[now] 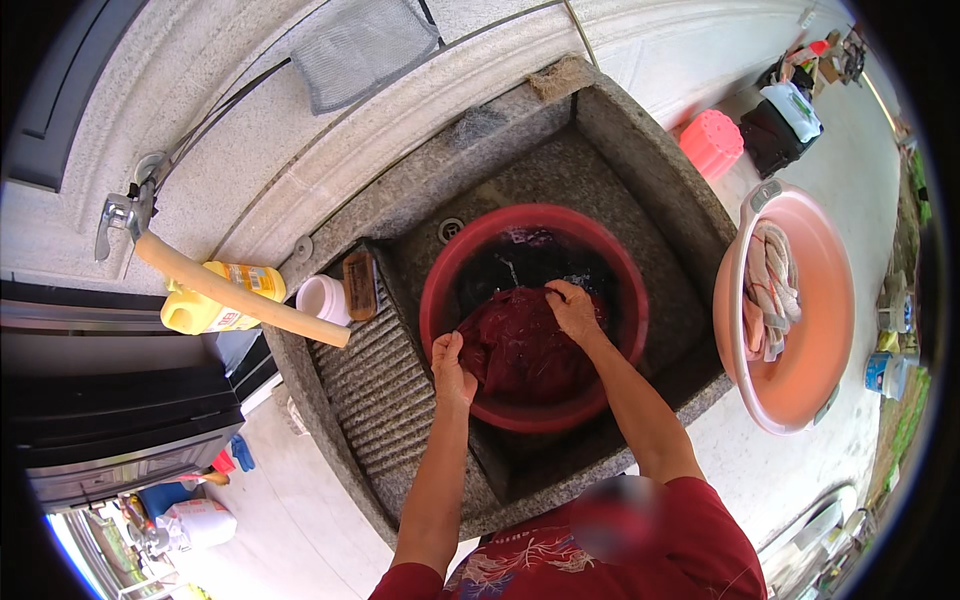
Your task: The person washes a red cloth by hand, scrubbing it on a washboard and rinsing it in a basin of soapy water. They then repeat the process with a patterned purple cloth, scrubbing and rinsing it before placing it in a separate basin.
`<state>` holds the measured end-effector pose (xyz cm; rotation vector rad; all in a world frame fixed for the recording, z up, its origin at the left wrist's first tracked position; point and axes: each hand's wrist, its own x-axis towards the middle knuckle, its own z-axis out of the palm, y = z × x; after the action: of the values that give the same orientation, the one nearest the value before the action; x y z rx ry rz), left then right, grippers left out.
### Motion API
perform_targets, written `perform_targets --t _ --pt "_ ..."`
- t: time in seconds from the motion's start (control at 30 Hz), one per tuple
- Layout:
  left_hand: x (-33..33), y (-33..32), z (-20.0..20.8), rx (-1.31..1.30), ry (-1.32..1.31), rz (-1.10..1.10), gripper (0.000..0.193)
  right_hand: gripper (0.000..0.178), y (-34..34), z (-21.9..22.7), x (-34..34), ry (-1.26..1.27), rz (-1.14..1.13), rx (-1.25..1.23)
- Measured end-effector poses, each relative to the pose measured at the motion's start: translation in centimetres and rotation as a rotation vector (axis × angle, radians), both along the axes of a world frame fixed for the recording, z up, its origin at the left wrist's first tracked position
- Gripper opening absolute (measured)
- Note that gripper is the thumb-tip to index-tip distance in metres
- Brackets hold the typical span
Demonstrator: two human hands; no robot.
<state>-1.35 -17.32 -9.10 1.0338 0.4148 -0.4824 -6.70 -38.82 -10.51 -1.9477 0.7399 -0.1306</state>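
Note:
A wet dark red cloth [530, 345], perhaps a garment, is bunched in a red plastic basin [632, 300] holding dark water. My left hand [452, 370] pinches the cloth's left edge near the basin rim. On its upper right edge, the fingers of my right hand [573, 308] are closed, above the water. Part of the cloth is spread between both hands; its lower folds rest in the basin. The basin stands inside a grey stone sink [655, 200], right of a ribbed washboard slope [375, 400].
A scrubbing brush [359, 285] and a white-pink tub [322, 300] sit by the washboard. Beside them are a yellow bottle [222, 298] and a tan hose [240, 290] from a wall tap [122, 213]. At right, a peach basin [800, 375] holds striped cloth [770, 270].

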Motion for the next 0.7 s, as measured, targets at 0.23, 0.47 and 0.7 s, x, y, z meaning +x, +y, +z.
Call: perform_targets --t 0.23,0.47,0.7 --pt "-2.2 -1.1 3.2 -0.279 0.217 0.022 0.039 0.022 14.5 12.1 -2.8 -0.550 0.536 -0.395" --pt "-3.4 -4.6 3.3 -0.257 0.366 -0.060 0.035 0.033 8.7 6.3 5.9 -0.135 0.186 -0.269" --pt "-3.0 0.4 1.8 -0.550 0.260 -0.022 0.037 0.030 14.0 9.0 0.4 -0.500 0.288 -0.445"
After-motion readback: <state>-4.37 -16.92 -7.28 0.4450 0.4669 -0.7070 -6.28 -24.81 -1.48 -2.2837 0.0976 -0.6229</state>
